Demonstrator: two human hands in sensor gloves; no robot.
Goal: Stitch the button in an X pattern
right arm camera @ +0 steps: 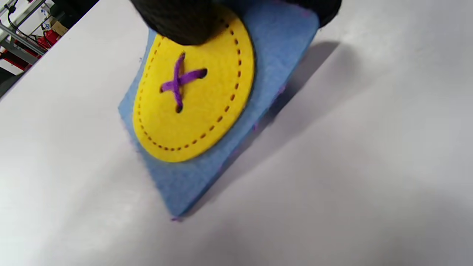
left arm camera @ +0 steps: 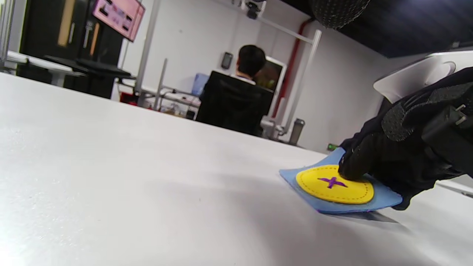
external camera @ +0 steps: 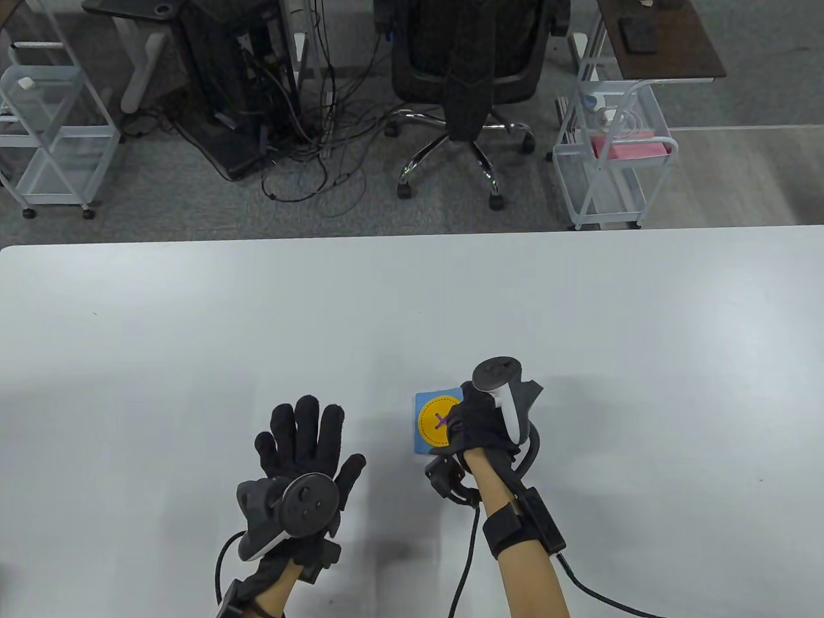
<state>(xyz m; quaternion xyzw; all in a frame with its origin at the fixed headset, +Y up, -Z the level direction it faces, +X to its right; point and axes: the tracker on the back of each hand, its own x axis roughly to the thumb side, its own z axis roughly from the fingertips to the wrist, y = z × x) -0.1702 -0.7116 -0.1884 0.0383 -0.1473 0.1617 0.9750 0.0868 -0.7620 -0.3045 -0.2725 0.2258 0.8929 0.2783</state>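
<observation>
Right hand [external camera: 479,421] gripping blue felt square [right arm camera: 207,173] bearing yellow button [right arm camera: 196,92], purple X stitch [right arm camera: 181,81] clearest at right wrist; left hand [external camera: 302,463] spread above bench [external camera: 193,335].

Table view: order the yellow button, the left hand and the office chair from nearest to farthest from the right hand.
1. Yellow button: touched by the right hand, just to its left.
2. Left hand: open on the table, further left.
3. Office chair: on the floor beyond the table's far edge.

Office chair [external camera: 468,64] on grey carpet [external camera: 193,199]
</observation>
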